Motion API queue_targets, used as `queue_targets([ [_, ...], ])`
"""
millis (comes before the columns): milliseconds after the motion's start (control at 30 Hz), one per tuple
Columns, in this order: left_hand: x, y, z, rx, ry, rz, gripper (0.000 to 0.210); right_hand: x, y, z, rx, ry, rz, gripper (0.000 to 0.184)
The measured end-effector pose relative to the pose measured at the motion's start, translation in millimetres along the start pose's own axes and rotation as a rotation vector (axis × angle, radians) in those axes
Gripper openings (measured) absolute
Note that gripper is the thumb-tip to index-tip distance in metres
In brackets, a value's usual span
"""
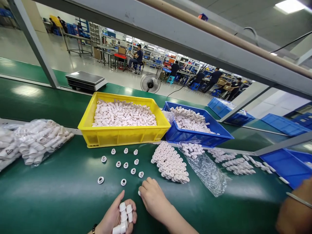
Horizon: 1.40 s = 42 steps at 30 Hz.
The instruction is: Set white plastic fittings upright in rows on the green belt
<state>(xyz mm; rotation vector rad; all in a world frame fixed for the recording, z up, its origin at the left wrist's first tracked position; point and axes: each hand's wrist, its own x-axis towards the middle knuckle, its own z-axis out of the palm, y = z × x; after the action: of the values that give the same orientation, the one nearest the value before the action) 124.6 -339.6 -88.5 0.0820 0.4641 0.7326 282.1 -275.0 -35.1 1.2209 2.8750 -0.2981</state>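
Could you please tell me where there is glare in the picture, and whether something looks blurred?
Head view: pale glare on the green surface at far left; ceiling light washed out at top right. Also in head view: arm at right edge looks soft, the right hand clearer.

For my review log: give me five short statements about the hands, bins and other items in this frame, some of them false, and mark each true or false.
1. The left hand is empty. False: several white fittings rest in it.
2. The right hand is at a white piece, which it partly hides. True.
3. The yellow bin stands left of a blue bin that holds white parts. True.
4. The scale sits inside the yellow bin. False: it stands beyond that bin, toward the left.
5. A clear bag of white fittings lies to the left of the yellow bin. True.
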Motion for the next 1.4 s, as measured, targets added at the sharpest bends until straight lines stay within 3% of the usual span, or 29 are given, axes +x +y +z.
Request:
queue_targets([
  [67,-2,0,0.7,-0.007,-0.015,0.003,0.063,2,-5,-5,0.057,0.013,0.002,0.009],
  [167,-1,-2,3.1,0.033,0.024,-0.005,0.068,3,-18,-18,0.232,0.009,-0.087,0.022],
  [333,0,-5,4.6,0.137,0.087,-0.07,0.075,9,-33,-25,0.408,-0.192,-0.316,0.015],
  [467,-8,-1,0.9,0.208,0.083,0.044,0.047,7,-29,-31,0.451,-0.186,-0.225,0.013],
  [567,-14,1,-1.0,0.294,0.108,0.121,0.029,0,-27,-35,0.409,-0.189,-0.171,0.014],
  [700,-17,-3,-1.8,0.36,0.085,0.169,0.03,-8,-31,-27,0.326,-0.213,-0.143,0.02],
  [867,-17,-10,-8.7,0.531,0.07,0.202,0.034,-12,-32,-7,0.19,-0.276,-0.175,0.018],
  [967,-21,-10,-13.7,0.591,0.098,0.188,0.037,-17,-26,-6,0.078,-0.329,-0.17,0.013],
  [1067,-29,-6,-15.2,0.623,0.162,0.191,0.034,-22,-20,-18,0.109,-0.251,-0.134,0.009],
  [1200,-37,0,-14.4,0.617,0.157,0.203,0.037,-17,-20,-25,0.258,-0.029,-0.115,0.014],
  [1333,-40,-2,-17.4,0.523,0.159,0.218,0.039,3,-26,-9,0.281,0.182,-0.122,0.007],
  [1400,-40,-3,-20.4,0.503,0.155,0.234,0.042,13,-27,3,0.24,0.207,-0.067,0.005],
])
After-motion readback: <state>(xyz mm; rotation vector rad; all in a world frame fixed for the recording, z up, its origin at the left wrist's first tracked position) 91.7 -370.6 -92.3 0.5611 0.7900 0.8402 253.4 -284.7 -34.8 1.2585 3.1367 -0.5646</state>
